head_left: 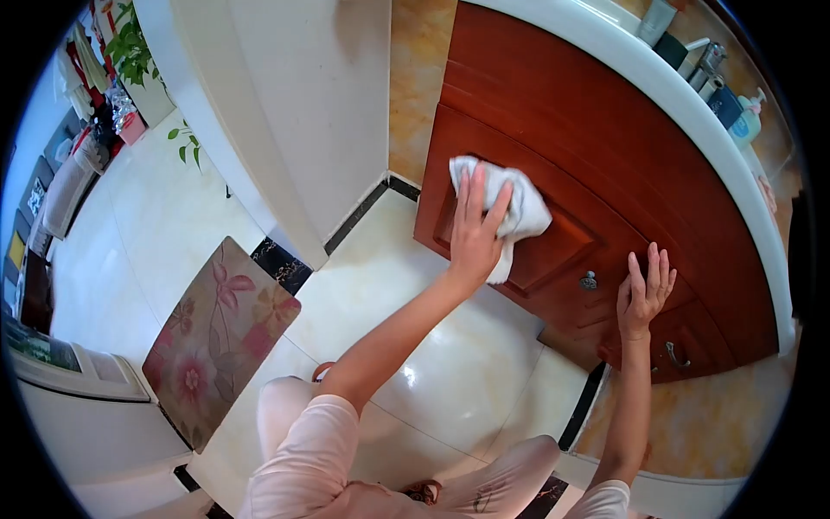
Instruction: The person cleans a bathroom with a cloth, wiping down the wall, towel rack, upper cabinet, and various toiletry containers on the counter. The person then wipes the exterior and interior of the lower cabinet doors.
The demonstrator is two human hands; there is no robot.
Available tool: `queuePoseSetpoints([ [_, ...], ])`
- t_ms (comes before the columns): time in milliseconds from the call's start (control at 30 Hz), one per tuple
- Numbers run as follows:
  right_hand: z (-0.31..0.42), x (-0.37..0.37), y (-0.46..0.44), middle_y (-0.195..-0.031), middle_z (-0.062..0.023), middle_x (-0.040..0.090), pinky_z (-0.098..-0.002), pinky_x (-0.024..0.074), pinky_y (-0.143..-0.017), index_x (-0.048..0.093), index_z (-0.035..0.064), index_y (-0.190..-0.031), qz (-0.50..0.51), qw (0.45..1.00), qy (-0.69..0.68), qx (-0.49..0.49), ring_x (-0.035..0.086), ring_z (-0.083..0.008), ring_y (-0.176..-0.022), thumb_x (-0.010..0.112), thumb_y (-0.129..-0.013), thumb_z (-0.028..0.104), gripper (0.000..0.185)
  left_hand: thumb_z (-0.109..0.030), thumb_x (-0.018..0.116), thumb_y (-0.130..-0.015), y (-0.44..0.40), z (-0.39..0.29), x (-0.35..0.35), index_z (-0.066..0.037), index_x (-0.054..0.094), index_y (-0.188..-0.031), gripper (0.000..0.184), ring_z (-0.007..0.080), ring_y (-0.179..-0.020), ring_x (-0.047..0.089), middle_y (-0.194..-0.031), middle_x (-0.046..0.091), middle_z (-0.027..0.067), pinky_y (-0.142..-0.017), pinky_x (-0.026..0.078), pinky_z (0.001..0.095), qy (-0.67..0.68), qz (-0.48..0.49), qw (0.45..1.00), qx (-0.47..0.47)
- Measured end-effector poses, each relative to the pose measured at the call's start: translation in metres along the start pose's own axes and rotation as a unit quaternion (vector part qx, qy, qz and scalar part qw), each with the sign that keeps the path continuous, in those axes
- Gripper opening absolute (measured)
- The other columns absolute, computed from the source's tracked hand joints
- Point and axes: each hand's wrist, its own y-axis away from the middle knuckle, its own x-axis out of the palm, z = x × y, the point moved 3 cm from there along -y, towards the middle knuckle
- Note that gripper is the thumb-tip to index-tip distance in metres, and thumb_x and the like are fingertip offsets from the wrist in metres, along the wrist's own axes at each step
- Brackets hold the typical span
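My left hand (478,227) presses a white cloth (526,208) against the reddish-brown wooden cabinet door (553,244). Its fingers lie over the cloth, and part of the cloth hangs below the palm. My right hand (646,290) is open, its fingers stretched out at the cabinet front, right of a small metal knob (589,280). It holds nothing. Below it, a curved metal handle (677,355) is fixed to a smaller panel.
Above the cabinet runs a white countertop (596,36) with a faucet (711,60) and a pump bottle (748,118). A wall corner (298,130) stands left of the cabinet. A floral mat (216,346) lies on the tiled floor (432,363). A plant (131,54) is farther off.
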Motion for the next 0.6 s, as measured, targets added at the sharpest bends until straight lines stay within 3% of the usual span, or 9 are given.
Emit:
queuePoseSetpoints([
  [100,0.001,-0.001,0.0,-0.14,-0.0093,0.055,-0.0421,0.022,-0.118,0.065,0.0177,-0.121,0.007,1.0,-0.005,0.011,0.046,-0.0276,-0.135,0.057,-0.086,-0.004,0.042,-0.002,0.064,-0.08,-0.029,-0.021,0.006,-0.018,0.047,-0.143,0.067,0.0524,-0.141,0.021,-0.157,0.024,0.0197,-0.112,0.025,0.0585,0.007,-0.014,1.0,0.012],
  [233,0.0,-0.002,0.0,-0.14,-0.0102,0.055,-0.0423,0.0215,-0.118,0.066,0.0169,-0.121,0.003,1.0,-0.006,0.001,0.047,-0.0281,-0.134,0.056,-0.087,-0.003,0.04,0.002,0.057,-0.079,0.013,-0.042,0.05,-0.02,0.049,-0.142,0.067,0.0541,-0.142,0.017,-0.158,0.022,0.0199,-0.111,0.021,0.0639,-0.031,0.06,0.997,0.041],
  [333,0.001,-0.004,-0.001,-0.14,-0.0107,0.054,-0.0429,0.0213,-0.118,0.066,0.0165,-0.122,0.015,1.0,-0.011,0.011,0.047,-0.0286,-0.134,0.056,-0.087,-0.002,0.041,-0.005,0.057,-0.081,0.058,-0.052,0.071,-0.021,0.051,-0.139,0.06,0.0465,-0.143,0.022,-0.157,0.027,0.0137,-0.112,0.023,0.0613,-0.032,0.125,0.98,0.152],
  [533,0.001,-0.001,-0.002,-0.14,-0.0107,0.054,-0.0431,0.0213,-0.118,0.066,0.0166,-0.122,0.002,1.0,0.003,0.005,0.046,-0.0287,-0.135,0.056,-0.087,-0.002,0.041,-0.006,0.057,-0.082,0.095,-0.036,0.068,-0.018,0.055,-0.134,0.054,0.0369,-0.145,0.023,-0.153,0.037,0.009,-0.112,0.028,0.0561,-0.034,0.147,0.978,0.146],
  [600,0.003,-0.003,-0.001,-0.141,-0.0101,0.054,-0.0428,0.0215,-0.118,0.066,0.0168,-0.122,0.015,1.0,0.003,0.009,0.046,-0.0282,-0.135,0.056,-0.087,-0.002,0.041,-0.005,0.056,-0.082,0.102,-0.025,0.061,-0.022,0.056,-0.134,0.055,0.0357,-0.144,0.026,-0.153,0.038,0.0061,-0.112,0.029,0.0544,-0.054,0.145,0.973,0.171],
])
